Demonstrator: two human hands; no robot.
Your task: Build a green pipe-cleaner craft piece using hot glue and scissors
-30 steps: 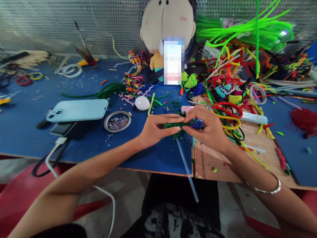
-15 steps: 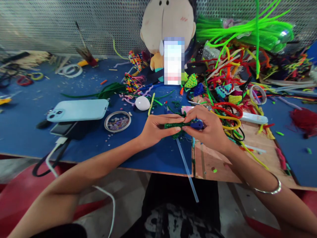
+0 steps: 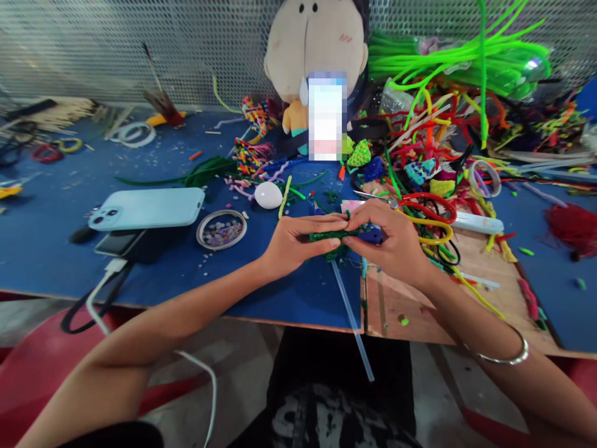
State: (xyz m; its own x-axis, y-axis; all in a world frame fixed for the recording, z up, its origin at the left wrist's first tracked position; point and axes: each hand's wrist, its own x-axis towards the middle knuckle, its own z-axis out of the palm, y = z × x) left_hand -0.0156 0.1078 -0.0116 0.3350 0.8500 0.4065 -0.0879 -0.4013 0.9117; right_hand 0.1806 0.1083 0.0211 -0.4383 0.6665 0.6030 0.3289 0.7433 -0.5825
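Note:
My left hand point(image 3: 291, 244) and my right hand point(image 3: 388, 239) meet above the front edge of the blue table. Between their fingertips they pinch a dark green fuzzy pipe-cleaner piece point(image 3: 325, 236), long and narrow. A dark blue thing point(image 3: 372, 235) shows under my right hand; what it is, and whether the fingers touch it, I cannot tell. From below the hands a clear glue stick point(image 3: 352, 314) slants down past the table edge. Scissors with red and yellow handles point(image 3: 431, 206) lie beyond my right hand, blades pointing left.
Left of the hands are a dish of small beads point(image 3: 221, 229), a white egg-shaped object point(image 3: 268, 195) and a light blue phone point(image 3: 147, 208). A plush doll point(image 3: 291, 56) stands behind a blurred phone screen point(image 3: 326, 118). Bright green pipe cleaners point(image 3: 443, 62) and colourful scraps heap up at the right.

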